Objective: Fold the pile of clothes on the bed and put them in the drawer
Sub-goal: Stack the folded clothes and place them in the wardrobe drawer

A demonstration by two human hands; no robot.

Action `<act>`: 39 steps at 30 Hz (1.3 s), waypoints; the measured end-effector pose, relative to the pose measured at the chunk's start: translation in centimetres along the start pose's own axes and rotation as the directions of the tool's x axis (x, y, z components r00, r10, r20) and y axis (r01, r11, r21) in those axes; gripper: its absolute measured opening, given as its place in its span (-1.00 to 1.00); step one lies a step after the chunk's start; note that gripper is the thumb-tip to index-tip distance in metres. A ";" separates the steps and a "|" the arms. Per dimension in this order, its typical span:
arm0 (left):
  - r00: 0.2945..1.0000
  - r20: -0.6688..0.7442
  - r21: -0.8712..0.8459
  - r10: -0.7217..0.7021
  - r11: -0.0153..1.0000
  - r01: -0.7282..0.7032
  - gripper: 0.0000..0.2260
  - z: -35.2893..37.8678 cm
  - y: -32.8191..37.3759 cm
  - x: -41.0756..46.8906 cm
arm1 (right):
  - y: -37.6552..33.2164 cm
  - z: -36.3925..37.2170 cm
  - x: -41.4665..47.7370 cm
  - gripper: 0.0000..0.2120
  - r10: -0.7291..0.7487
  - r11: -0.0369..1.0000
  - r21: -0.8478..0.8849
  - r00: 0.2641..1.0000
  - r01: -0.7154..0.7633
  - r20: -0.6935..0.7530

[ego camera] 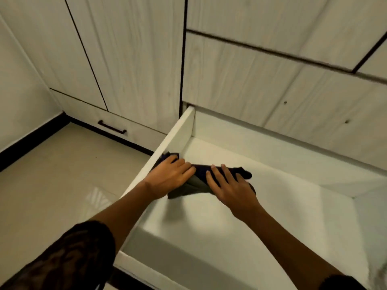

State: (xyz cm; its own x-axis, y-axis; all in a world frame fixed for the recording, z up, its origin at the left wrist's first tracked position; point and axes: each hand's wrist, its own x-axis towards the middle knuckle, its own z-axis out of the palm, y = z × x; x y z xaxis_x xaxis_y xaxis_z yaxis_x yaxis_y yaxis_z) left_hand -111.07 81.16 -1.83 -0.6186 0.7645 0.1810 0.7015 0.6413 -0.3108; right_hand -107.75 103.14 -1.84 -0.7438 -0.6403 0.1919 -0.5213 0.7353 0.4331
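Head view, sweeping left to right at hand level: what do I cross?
Tiled floor → drawer's left wall → left hand → right hand → bare drawer bottom → drawer's right wall. The dark folded garment lies under both hands and sticks out past each, so it has no single place.

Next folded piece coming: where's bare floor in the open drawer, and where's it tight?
Bare floor lies right of the dark folded garment, out to the right wall of the drawer, and in front of it toward the front panel, under both forearms. Tight by the left wall, where the left hand and right hand press the garment.
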 end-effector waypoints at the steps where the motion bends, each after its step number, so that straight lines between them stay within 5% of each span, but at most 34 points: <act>1: 1.000 -0.030 0.032 -0.009 0.999 0.010 -0.71 1.4 0.2 0.3 | -0.7 1.9 0.0 -0.54 0.022 1.000 -0.005 1.000 -0.022 0.015; 5: 0.998 0.028 0.071 -0.053 0.996 0.051 -0.81 5.1 1.8 -1.3 | -4.1 5.8 -1.4 -0.49 0.052 0.998 -0.034 0.998 -0.050 0.042; 9: 0.937 0.334 -0.063 0.101 0.994 -0.084 -0.49 7.8 5.0 -5.9 | -10.8 7.5 -5.4 -0.62 -0.106 0.992 0.073 0.994 0.106 -0.008; 11: 0.849 0.505 -0.110 0.158 0.987 -0.118 -0.45 6.9 5.2 -6.4 | -13.5 6.9 -6.2 -0.65 -0.208 0.971 0.150 0.970 0.189 0.123; 13: 0.747 0.649 -0.117 0.143 0.989 -0.087 -0.45 6.9 5.4 -6.5 | -14.6 6.5 -6.4 -0.32 -0.260 0.959 0.191 0.919 0.210 0.296; 15: 0.660 0.740 -0.129 0.127 0.991 -0.046 -0.43 6.4 5.7 -6.5 | -14.6 5.5 -5.9 -0.23 -0.253 0.960 0.214 0.891 0.182 0.378; 19: 0.576 0.813 -0.155 0.091 0.986 0.063 -0.35 5.5 6.0 -6.9 | -14.5 4.2 -5.7 -0.41 -0.380 0.915 0.316 0.796 0.250 0.471; 22: 0.470 0.876 -0.204 0.110 0.967 0.155 -0.34 3.8 5.7 -7.3 | -13.9 1.8 -5.4 -0.42 -0.246 0.920 0.387 0.861 0.063 0.445; 24: 0.482 0.868 -0.251 0.119 0.943 0.219 -0.33 1.5 5.0 -7.7 | -13.1 0.3 -4.9 -0.37 -0.162 0.931 0.364 0.898 0.002 0.408; 31: 0.870 0.441 -0.297 -0.220 0.879 0.373 -0.32 -10.4 0.5 -9.7 | -8.8 -9.9 0.1 -0.40 0.027 0.959 0.278 0.995 -0.053 0.099; 33: 0.870 0.371 -0.243 -0.326 0.870 0.430 -0.29 -13.1 -0.8 -10.9 | -8.9 -12.5 1.9 -0.37 0.010 0.962 0.273 1.000 -0.017 0.025; 39: 0.721 0.363 0.005 -0.591 0.775 0.632 -0.23 -24.6 -5.0 -18.3 | -10.6 -25.3 8.3 -0.32 -0.086 0.963 0.235 0.974 0.135 -0.207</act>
State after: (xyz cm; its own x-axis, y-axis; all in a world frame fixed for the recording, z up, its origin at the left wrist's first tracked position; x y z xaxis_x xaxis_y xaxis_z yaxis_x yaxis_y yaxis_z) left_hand -94.59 65.55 19.36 -0.9886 0.1485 -0.0242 0.1504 0.9799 -0.1308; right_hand -97.78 84.41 17.46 -0.5931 -0.7334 0.3322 -0.7006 0.6734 0.2359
